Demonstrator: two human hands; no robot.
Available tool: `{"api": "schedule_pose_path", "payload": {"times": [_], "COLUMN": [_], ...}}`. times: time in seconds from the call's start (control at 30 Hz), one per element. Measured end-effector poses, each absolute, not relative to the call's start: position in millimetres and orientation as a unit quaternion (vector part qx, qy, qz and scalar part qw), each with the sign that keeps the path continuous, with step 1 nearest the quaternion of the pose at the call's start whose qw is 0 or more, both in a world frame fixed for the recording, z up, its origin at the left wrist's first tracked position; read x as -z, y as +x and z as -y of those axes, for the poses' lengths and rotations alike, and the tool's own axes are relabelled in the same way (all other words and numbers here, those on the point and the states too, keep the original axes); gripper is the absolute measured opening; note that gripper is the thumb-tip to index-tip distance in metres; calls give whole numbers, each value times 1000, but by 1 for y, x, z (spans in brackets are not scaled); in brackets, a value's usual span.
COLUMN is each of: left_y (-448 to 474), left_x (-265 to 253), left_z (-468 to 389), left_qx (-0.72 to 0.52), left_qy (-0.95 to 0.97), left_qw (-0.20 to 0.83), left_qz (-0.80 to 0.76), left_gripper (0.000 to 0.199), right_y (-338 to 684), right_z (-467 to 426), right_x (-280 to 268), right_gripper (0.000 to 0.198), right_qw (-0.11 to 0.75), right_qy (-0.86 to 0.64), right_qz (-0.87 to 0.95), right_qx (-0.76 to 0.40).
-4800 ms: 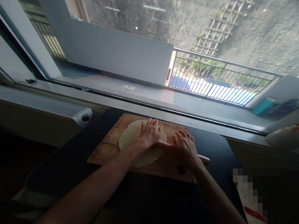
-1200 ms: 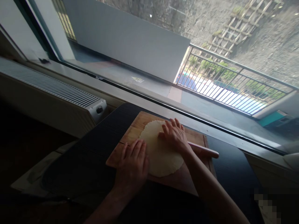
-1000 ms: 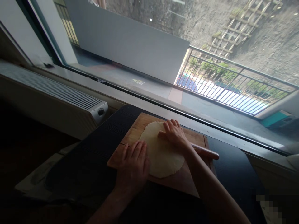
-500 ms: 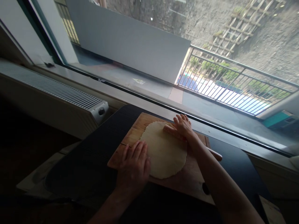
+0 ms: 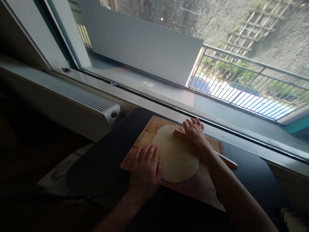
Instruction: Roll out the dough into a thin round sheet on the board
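Clock directions centred on the dough, window at 12.

Pale, round, thin sheet of dough (image 5: 177, 161), uneven at the rim, lies flat on a rectangular brown wooden board (image 5: 145, 135); board on a black, round-cornered table (image 5: 108, 154).

Slender brown wooden rolling pin (image 5: 179, 132): long axis on the 10-to-4 line, over the dough's upper right part. Its 10 o'clock end rests on the dough; its 4 o'clock end passes beneath the right forearm and projects beyond the board, over the table.

Right hand (image 5: 195, 132), at 1 o'clock, is the nearer one: palm over the pin, fingers extended and slightly parted, tips past it toward 12, not seen wrapped round it. Pin thus directly under the palm, crossing the hand. Thumb contact hidden.

Left hand (image 5: 146, 167), at 9: fingers extended flat, gripping nothing, at the dough's edge, well apart from the pin. Cannot tell whether it presses dough or only board.
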State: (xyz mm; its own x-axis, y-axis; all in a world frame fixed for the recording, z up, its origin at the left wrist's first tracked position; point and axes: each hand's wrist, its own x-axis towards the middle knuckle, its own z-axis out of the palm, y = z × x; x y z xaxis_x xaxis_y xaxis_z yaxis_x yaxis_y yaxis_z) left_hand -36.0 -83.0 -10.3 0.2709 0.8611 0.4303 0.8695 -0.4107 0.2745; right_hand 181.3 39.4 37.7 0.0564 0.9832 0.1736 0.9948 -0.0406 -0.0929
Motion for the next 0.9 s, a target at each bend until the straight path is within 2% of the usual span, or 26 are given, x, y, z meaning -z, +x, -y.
{"api": "schedule_pose_path", "payload": {"times": [0.13, 0.27, 0.4, 0.53, 0.63, 0.7, 0.9], "left_y": [-37, -38, -38, -38, -37, -37, -39], "left_x": [10, 12, 13, 12, 11, 11, 18], "left_z": [83, 82, 82, 82, 82, 82, 79], "left_qx": [272, 270, 276, 276, 271, 272, 275], "left_qy": [-795, -793, -793, -792, -792, -793, -798], "left_qw": [10, 10, 9, 2, 1, 5, 33], "left_qz": [542, 546, 543, 544, 547, 545, 535], "left_gripper": [44, 44, 44, 45, 44, 44, 44], "right_y": [180, 150, 137, 152, 164, 163, 130], "right_z": [-44, 36, 84, 22, -37, -46, 70], "right_x": [-40, -25, -18, -28, -37, -40, -22], "right_gripper": [46, 49, 47, 45, 49, 51, 47], "right_qw": [92, 131, 125, 125, 111, 106, 127], "right_qy": [-733, -667, -586, -639, -682, -694, -626], "right_qz": [674, 733, 800, 757, 723, 712, 769], "right_qx": [2, 25, 30, 58, 30, 4, 10]}}
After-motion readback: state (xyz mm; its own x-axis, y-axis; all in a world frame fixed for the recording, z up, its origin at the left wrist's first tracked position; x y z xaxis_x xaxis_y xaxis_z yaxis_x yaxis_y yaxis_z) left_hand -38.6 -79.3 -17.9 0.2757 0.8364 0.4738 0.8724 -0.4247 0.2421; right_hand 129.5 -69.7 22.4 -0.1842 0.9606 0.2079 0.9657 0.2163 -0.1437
